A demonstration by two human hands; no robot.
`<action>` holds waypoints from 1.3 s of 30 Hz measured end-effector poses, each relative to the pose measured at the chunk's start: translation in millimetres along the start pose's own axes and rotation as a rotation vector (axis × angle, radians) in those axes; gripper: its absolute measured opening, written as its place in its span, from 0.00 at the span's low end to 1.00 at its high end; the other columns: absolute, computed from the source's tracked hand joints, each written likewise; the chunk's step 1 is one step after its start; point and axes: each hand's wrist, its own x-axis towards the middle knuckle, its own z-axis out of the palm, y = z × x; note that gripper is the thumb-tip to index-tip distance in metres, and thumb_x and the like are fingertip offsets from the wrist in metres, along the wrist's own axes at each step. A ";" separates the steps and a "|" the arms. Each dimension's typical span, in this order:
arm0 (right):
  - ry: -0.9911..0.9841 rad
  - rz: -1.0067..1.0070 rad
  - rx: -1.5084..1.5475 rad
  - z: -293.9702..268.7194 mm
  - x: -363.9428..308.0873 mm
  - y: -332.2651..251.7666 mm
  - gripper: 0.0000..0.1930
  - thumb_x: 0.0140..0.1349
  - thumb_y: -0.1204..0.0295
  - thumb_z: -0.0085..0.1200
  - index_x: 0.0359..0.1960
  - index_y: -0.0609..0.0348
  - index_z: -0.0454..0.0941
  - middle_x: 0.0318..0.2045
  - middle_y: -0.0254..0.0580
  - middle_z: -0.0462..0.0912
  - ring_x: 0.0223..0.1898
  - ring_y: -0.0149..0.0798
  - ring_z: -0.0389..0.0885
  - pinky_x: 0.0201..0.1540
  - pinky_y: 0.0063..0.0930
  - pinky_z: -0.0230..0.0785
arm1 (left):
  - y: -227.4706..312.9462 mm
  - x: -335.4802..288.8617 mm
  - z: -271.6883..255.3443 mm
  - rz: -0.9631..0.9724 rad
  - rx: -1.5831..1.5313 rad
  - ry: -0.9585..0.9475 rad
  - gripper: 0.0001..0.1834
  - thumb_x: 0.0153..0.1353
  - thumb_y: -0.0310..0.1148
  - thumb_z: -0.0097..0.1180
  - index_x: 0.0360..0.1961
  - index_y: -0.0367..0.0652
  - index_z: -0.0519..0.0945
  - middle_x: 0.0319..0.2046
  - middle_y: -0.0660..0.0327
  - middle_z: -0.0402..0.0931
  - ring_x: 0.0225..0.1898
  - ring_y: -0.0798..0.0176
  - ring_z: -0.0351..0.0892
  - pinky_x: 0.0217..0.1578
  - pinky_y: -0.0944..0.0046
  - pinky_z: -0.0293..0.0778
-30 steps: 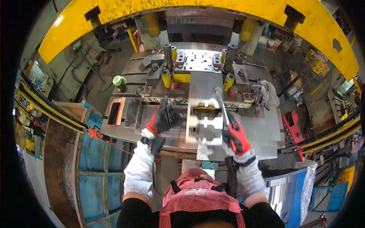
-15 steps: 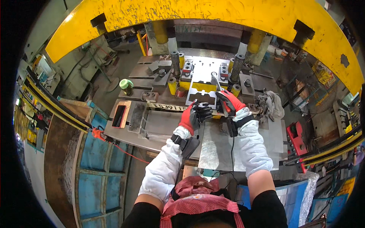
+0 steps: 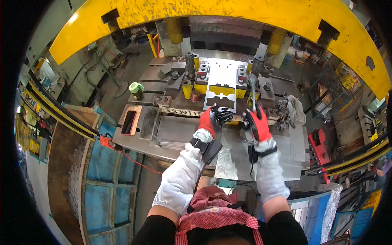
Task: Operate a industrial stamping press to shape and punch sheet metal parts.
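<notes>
My left hand (image 3: 214, 119), in a red and black glove, is at the near end of a cut-out metal sheet (image 3: 221, 79) lying in the press die. Its fingers stretch to the right, spread apart; whether they touch the sheet's edge I cannot tell. My right hand (image 3: 257, 124), gloved alike, is closed round a long metal tool (image 3: 253, 87) with a rounded, spoon-like end, which points away from me, right of the sheet. Yellow blocks (image 3: 201, 89) show under the sheet and through its openings. Dark guide posts (image 3: 257, 65) stand either side of the die.
A yellow press beam (image 3: 228, 10) arches overhead. Stacked flat sheets (image 3: 179, 132) lie left of my hands, and a bare metal plate (image 3: 234, 163) is in front. A phone-like black slab (image 3: 128, 122), a green-lidded jar (image 3: 136, 90) and a grey rag (image 3: 290, 111) are on the bench.
My right hand has drawn back from the sheet, toward me and to the right, taking the metal tool along. My left hand has shifted slightly right and away from me.
</notes>
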 end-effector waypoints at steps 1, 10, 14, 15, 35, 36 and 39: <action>-0.003 0.039 0.017 -7.0 -23.3 7.0 0.22 0.61 0.72 0.48 0.57 0.52 0.63 0.22 0.32 0.74 0.16 0.24 0.69 0.16 0.19 0.64 | -0.7 -1.2 -2.4 0.016 0.003 0.014 0.23 0.64 0.41 0.39 0.44 0.27 0.69 0.40 0.42 0.74 0.40 0.44 0.77 0.44 0.50 0.74; 0.444 0.288 0.114 -97.1 -207.1 49.6 0.23 0.60 0.71 0.46 0.58 0.50 0.62 0.23 0.41 0.78 0.13 0.28 0.69 0.14 0.22 0.63 | 9.7 -9.0 -5.4 -0.015 -0.025 -0.163 0.22 0.65 0.41 0.37 0.43 0.28 0.70 0.38 0.43 0.75 0.37 0.45 0.78 0.44 0.50 0.75; 0.612 0.288 -0.027 -135.5 -229.5 72.7 0.24 0.62 0.63 0.44 0.61 0.48 0.57 0.25 0.44 0.76 0.12 0.30 0.66 0.14 0.26 0.63 | 12.5 -12.5 -0.4 -0.006 0.055 -0.107 0.23 0.65 0.41 0.35 0.44 0.28 0.70 0.38 0.44 0.76 0.37 0.46 0.78 0.44 0.51 0.75; 0.616 0.286 -0.029 -138.8 -229.0 72.8 0.24 0.62 0.63 0.44 0.61 0.48 0.57 0.25 0.44 0.76 0.12 0.30 0.66 0.14 0.26 0.63 | 11.3 -12.9 0.0 -0.009 0.055 -0.110 0.23 0.65 0.41 0.35 0.44 0.28 0.70 0.38 0.44 0.76 0.37 0.46 0.78 0.44 0.51 0.75; 0.651 0.382 0.401 -159.8 -167.6 119.5 0.14 0.59 0.56 0.50 0.35 0.49 0.63 0.18 0.42 0.72 0.10 0.39 0.65 0.11 0.35 0.63 | 7.3 -2.3 -4.7 -0.068 -0.019 -0.051 0.28 0.64 0.45 0.36 0.45 0.25 0.69 0.39 0.41 0.75 0.38 0.43 0.78 0.44 0.51 0.75; 0.684 0.308 0.368 -155.9 -167.9 117.0 0.15 0.58 0.55 0.51 0.37 0.49 0.63 0.18 0.42 0.72 0.09 0.39 0.65 0.11 0.34 0.63 | 9.8 -5.2 -5.0 -0.069 -0.015 -0.048 0.28 0.64 0.45 0.36 0.45 0.25 0.69 0.39 0.41 0.75 0.38 0.43 0.78 0.44 0.51 0.75; 0.677 0.334 0.291 -148.1 -166.7 109.4 0.17 0.57 0.54 0.52 0.37 0.50 0.64 0.19 0.44 0.72 0.10 0.40 0.67 0.11 0.35 0.64 | 14.8 -13.5 -8.1 -0.110 0.008 -0.166 0.28 0.64 0.48 0.37 0.44 0.26 0.69 0.37 0.42 0.76 0.36 0.44 0.78 0.43 0.52 0.75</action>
